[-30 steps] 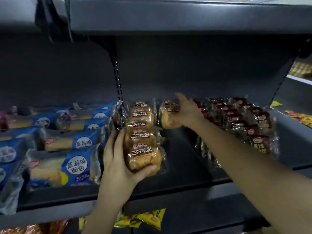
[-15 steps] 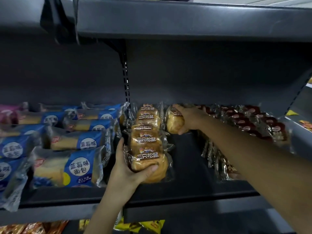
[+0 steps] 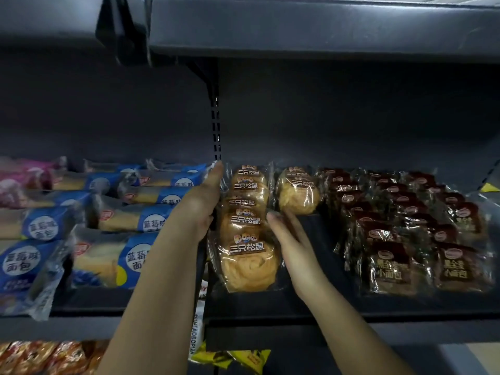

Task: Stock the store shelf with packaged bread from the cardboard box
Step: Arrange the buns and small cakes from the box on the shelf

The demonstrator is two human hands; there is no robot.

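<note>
The shelf [image 3: 311, 307] is the biggest thing here, and the bun row [image 3: 247, 231] runs down it from back to front. Left of the bun row lie the blue packs [image 3: 127, 255]. Right of the bun row, past a bare strip, lie the dark packs [image 3: 392, 263]. Just right of the bun row's back end sit two more buns [image 3: 296, 193]. My left hand [image 3: 200, 209] lies flat along the left side of the bun row, fingers [image 3: 215, 177] straight, holding nothing. My right hand [image 3: 292, 242] is at the right side of the bun row, its fingers straight and touching the wrap, and it holds nothing too. I think I am pushing the row straight. I cannot see the box. The buns look light and soft, and the thin shiny wrap will likely slip and crinkle. I should push gently with flat fingers on the sides, or the buns may squash. To lift one, I would hold it round its sides, not by the loose wrap.
</note>
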